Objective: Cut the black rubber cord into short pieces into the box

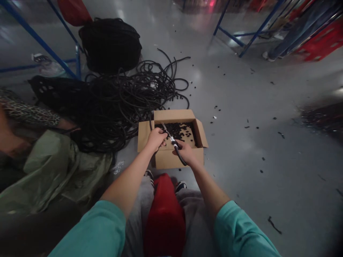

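My right hand (185, 152) is closed around the black-and-white handles of a pair of shears (174, 142). The metal blades point up and left, and their tips are close to my left hand (155, 139). That hand is pinched on a black tube (150, 119), which runs up from my fingers towards the tangle on the left. Whether the blades touch the tube cannot be made out. Both hands are over an open cardboard box (174, 159) with its flaps folded out. Many small black cut pieces (184, 132) lie inside it.
A heap of loose black tubing (118, 96) spreads left of the box, with a large black coil (109, 44) behind it. Another person's arm (10, 141) and a green plastic sheet (66, 160) are at left. Blue metal frames (233, 34) stand behind. Black scraps dot the floor.
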{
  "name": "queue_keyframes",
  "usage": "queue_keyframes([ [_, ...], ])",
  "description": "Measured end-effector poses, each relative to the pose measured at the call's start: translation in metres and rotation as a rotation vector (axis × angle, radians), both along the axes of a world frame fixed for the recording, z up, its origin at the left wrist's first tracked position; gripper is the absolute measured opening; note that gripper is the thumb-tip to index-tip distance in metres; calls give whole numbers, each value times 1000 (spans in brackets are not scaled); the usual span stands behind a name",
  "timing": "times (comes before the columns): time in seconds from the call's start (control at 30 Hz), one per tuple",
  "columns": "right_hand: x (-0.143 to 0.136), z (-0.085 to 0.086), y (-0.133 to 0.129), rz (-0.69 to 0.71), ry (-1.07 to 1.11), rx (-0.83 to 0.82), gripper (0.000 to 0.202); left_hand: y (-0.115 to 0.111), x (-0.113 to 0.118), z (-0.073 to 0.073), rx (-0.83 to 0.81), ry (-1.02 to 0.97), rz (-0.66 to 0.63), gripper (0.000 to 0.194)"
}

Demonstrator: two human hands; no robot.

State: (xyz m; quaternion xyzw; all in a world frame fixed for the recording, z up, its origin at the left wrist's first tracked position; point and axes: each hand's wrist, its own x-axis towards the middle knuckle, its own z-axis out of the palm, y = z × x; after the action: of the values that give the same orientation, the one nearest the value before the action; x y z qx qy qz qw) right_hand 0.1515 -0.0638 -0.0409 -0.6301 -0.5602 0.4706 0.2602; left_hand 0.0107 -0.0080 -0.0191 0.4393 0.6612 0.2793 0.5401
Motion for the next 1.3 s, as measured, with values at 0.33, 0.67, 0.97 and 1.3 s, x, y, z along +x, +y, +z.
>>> queue_keyframes([
  [0.33,-1,2,1,6,1,-73,32,4,-10,-5,106,424,-278,18],
  [0.67,-9,2,0,-103,204,-284,44,-1,-3,0,261,639,-352,18],
  [0.97,-12,-2,0,-107,172,-242,40,0,-5,-7,151,469,-286,16],
  [1.3,-12,9,-2,-206,574,-469,51,5,-8,-18,116,338,-248,17],
])
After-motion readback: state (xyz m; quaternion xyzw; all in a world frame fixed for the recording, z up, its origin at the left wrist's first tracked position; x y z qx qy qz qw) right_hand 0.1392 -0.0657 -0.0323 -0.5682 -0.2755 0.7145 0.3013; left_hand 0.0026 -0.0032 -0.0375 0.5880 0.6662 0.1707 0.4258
